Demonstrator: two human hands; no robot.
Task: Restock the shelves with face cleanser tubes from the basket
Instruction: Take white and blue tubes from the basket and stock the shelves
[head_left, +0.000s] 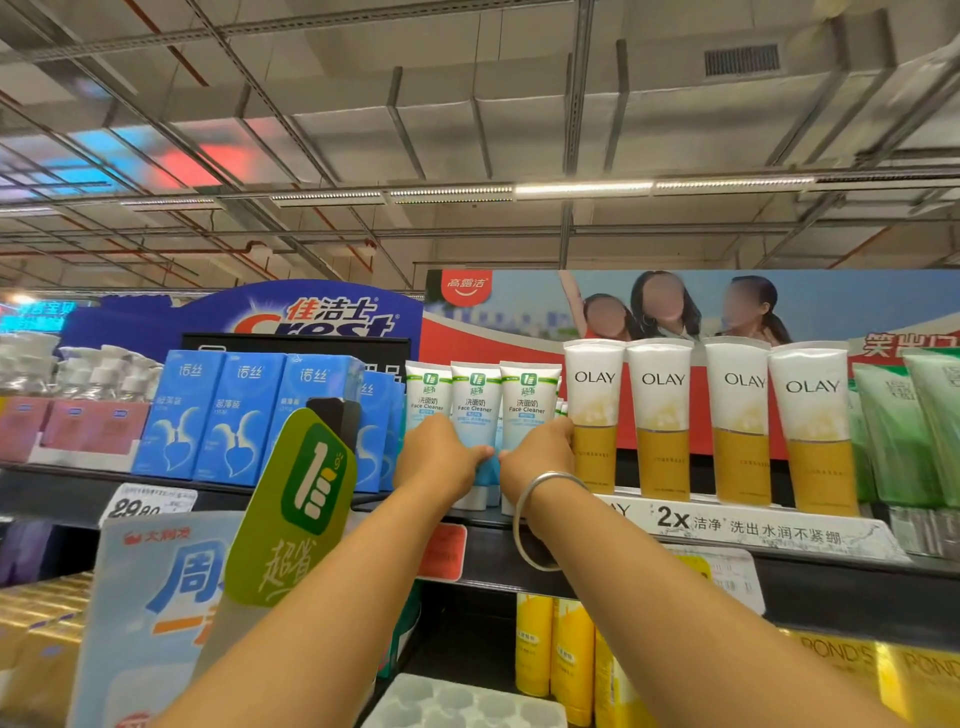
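Two hands up on the top shelf, frame centre. Left hand (439, 457) fingers curled round the lower body of the middle face cleanser tube (475, 410), fingertips (485, 451) showing at its right edge. Right hand (540, 457) fingers wrapped on the right face cleanser tube (529, 408), thumb side up near the first Olay tube (595, 415); exact finger spread hidden behind the knuckles, can't tell how tight. Silver bangle (545, 514) loose on the right wrist.

Three white-and-blue cleanser tubes upright in a row, cap down, between blue boxes (208, 415) at left centre and four Olay tubes at right centre. Third, leftmost tube (428, 395) just beside the left hand, touching or not unclear. More tubes seemingly stacked behind, mostly hidden.

Handling, judged: light, soft squeezable plastic, smooth skin probably a bit slippery; crimped top flat and floppy, cap end stiff. Best hold at lower body just above the cap, light squeeze only, hard pinch likely to dent or tip neighbours. Tall and narrow on a small cap, so easy to topple domino-style.

Shelf edge (519, 566) below with price tags; green promo sign (306, 499) lower left centre. Basket not in view.
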